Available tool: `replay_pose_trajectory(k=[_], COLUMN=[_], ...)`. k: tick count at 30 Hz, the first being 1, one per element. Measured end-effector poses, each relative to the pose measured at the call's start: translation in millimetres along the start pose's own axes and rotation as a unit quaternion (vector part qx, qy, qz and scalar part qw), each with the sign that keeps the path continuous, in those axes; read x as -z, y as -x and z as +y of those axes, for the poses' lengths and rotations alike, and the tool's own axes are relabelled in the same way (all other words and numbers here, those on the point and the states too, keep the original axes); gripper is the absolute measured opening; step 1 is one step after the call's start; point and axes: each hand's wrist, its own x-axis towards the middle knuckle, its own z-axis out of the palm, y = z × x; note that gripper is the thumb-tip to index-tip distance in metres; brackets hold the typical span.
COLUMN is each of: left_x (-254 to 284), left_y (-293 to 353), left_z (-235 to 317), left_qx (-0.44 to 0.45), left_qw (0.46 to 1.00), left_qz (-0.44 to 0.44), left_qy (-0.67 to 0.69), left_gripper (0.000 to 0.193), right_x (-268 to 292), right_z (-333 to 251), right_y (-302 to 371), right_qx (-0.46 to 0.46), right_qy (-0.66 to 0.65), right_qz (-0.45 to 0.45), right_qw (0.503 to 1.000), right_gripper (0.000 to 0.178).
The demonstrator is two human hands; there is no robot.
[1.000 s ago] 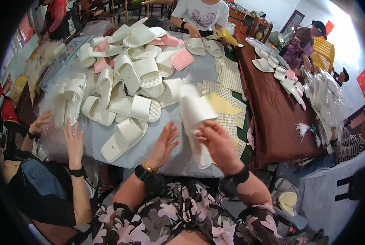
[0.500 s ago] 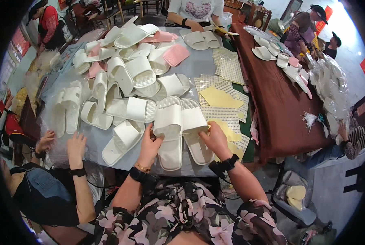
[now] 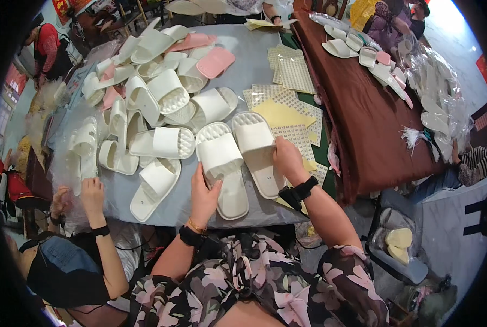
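Observation:
Two white slippers lie side by side in front of me, toes pointing away. My left hand point(image 3: 205, 192) grips the left slipper point(image 3: 219, 155) by its outer edge, thumb over the footbed and fingers along the side. On the other side, my right hand point(image 3: 289, 158) is closed on the edge of the right slipper point(image 3: 254, 138), near its strap. A small dark mark shows on that slipper's heel. Just left of my left hand rests a single white slipper point(image 3: 157, 182), and another white slipper point(image 3: 164, 143) lies beyond it.
A heap of white slippers point(image 3: 167, 90), with a few pink slippers point(image 3: 216, 62), covers the table's left and middle. Yellow and printed sticker sheets point(image 3: 287, 114) lie right. A brown-covered table point(image 3: 363, 125) adjoins. At left, a co-worker's hand point(image 3: 93, 196) touches a plastic-wrapped slipper point(image 3: 85, 144).
The pair has turned so its toes lean left, and the right slipper has moved farther from me. My right hand has shifted slightly up and right. A co-worker's hand at left has closed.

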Motion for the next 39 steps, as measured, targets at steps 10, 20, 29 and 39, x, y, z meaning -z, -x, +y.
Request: replay_pose_trajectory(k=[10, 20, 29, 39], left_x=[-12, -74, -72, -67], left_y=[-3, -31, -32, -34], left_z=[38, 39, 37, 32], left_qx=[-0.295, -0.343, -0.308, -0.357], left_qw=[0.937, 0.887, 0.887, 0.898], left_qz=[-0.002, -0.216, -0.25, -0.194], left_qy=[-0.186, -0.22, -0.236, -0.169], left_gripper=[0.057, 0.063, 0.072, 0.031], right_x=[12, 25, 19, 35], right_z=[22, 16, -9, 47], right_y=[14, 84, 86, 63], right_qx=[0.026, 0.008, 0.051, -0.057], right_qy=[-0.119, -0.197, -0.167, -0.154], right_qz=[0.026, -0.036, -0.03, 0.067], right_qw=[0.992, 0.98, 0.984, 0.984], right_gripper=[0.024, 0.014, 0.013, 0.016])
